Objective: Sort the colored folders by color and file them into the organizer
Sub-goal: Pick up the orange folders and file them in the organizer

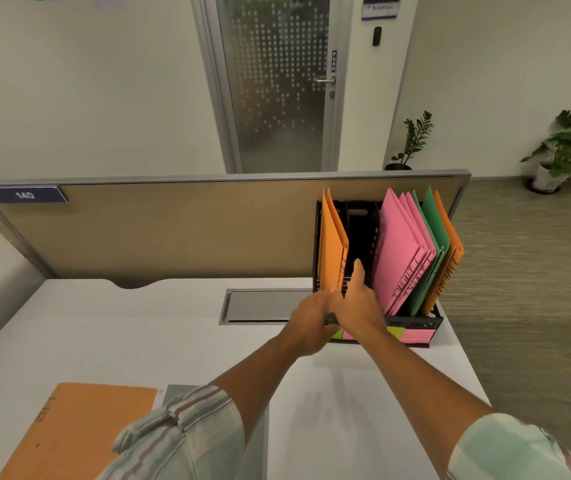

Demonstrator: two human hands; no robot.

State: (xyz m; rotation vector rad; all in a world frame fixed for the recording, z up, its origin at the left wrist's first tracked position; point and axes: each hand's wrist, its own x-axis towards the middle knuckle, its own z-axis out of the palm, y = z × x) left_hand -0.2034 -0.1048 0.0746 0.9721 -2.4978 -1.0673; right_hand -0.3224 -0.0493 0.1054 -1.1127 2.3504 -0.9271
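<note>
A black organizer [415,322] stands on the desk against the partition. Two orange folders [332,244] stand upright in its left slot. The right slot holds several pink folders [400,251], a green folder [434,233] and an orange folder [452,251], all leaning right. The middle slot looks empty. My left hand [308,318] grips the bottom front edge of the left orange folders. My right hand [358,303] rests beside them at the middle slot, its thumb pointing up; its fingers are hidden. Another orange folder [80,431] lies flat at the desk's near left.
The white desk [138,341] has a grey cable hatch [263,304] left of the organizer. A tan partition [173,226] runs behind. Grey paper [176,393] peeks from under the flat folder. Coloured labels [412,334] line the organizer's front. Floor and potted plants lie to the right.
</note>
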